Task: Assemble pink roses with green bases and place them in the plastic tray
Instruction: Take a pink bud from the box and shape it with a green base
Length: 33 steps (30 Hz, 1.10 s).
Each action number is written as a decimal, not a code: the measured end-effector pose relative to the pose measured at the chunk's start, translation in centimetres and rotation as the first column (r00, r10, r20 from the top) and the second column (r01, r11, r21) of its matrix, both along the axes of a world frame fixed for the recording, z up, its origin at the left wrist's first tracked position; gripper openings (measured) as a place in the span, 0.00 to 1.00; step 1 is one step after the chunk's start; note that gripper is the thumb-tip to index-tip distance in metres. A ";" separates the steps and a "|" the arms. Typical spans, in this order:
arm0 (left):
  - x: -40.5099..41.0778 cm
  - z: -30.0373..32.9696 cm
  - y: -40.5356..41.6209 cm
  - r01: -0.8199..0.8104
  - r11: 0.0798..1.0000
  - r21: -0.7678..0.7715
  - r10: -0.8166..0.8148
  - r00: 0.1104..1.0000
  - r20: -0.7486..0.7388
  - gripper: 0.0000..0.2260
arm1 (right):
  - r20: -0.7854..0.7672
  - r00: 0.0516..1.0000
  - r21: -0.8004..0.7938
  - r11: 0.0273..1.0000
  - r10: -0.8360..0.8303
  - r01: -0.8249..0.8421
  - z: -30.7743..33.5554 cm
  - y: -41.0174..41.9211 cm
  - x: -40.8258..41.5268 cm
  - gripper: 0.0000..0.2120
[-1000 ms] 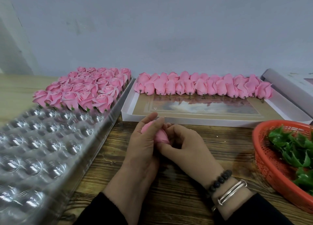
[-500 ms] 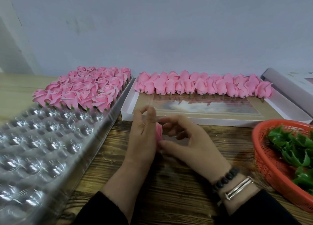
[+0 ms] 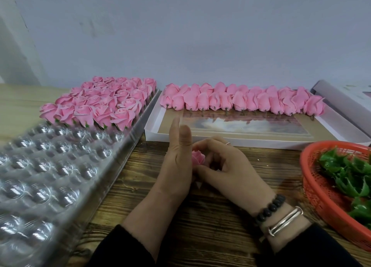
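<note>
A single pink rose [image 3: 198, 157] sits between my two hands above the wooden table. My right hand [image 3: 224, 166] curls its fingers and thumb around the rose from the right. My left hand [image 3: 178, 160] stands upright with straight fingers, its palm side against the rose's left. Whether a green base is under the rose is hidden by my hands. The clear plastic tray [image 3: 50, 166] lies at the left, with several finished roses [image 3: 100, 104] filling its far end. Green bases [image 3: 351, 172] lie in a red basket [image 3: 321, 198] at the right.
A white box [image 3: 220, 141] lies behind my hands, with a row of pink rose buds [image 3: 241, 102] along its far side. Its lid [image 3: 345, 97] leans at the far right. A grey wall closes the back.
My left hand's fingers, curled over the rose a second ago, have straightened and now point upward. The rose has turned between my hands, its top now showing.
</note>
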<state>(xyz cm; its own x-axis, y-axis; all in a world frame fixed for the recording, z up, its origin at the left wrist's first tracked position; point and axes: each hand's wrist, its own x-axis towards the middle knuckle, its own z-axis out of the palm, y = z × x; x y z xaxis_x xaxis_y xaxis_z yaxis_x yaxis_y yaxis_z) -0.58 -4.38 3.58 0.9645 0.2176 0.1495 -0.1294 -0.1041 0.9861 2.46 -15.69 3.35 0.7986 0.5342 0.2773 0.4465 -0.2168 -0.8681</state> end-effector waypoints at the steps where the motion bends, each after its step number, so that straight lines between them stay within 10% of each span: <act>1: 0.0 0.0 -0.1 0.013 1.000 -0.003 -0.013 1.000 0.006 0.40 | -0.001 1.000 0.011 1.000 -0.004 0.004 0.0 0.0 0.0 0.09; 9: 0.4 -0.6 0.7 0.074 0.966 -0.247 -0.065 0.997 0.045 0.24 | -0.041 0.997 0.135 0.988 -0.073 0.078 -0.2 -0.9 0.9 0.04; 18: 0.4 -2.0 0.4 0.258 0.965 0.056 -0.254 0.965 -0.067 0.22 | -0.047 0.993 0.186 0.975 -0.112 0.119 0.4 -2.4 1.6 0.03; 26: 0.4 -1.7 0.6 0.285 0.952 0.110 -0.287 0.958 -0.003 0.13 | 0.120 0.992 -0.102 0.994 0.038 -0.026 1.4 -1.2 0.4 0.05; 33: 0.5 -1.7 0.6 0.200 0.928 -0.315 -0.207 0.978 0.009 0.08 | 0.055 0.979 0.273 0.946 -0.196 0.175 0.7 -0.6 0.1 0.11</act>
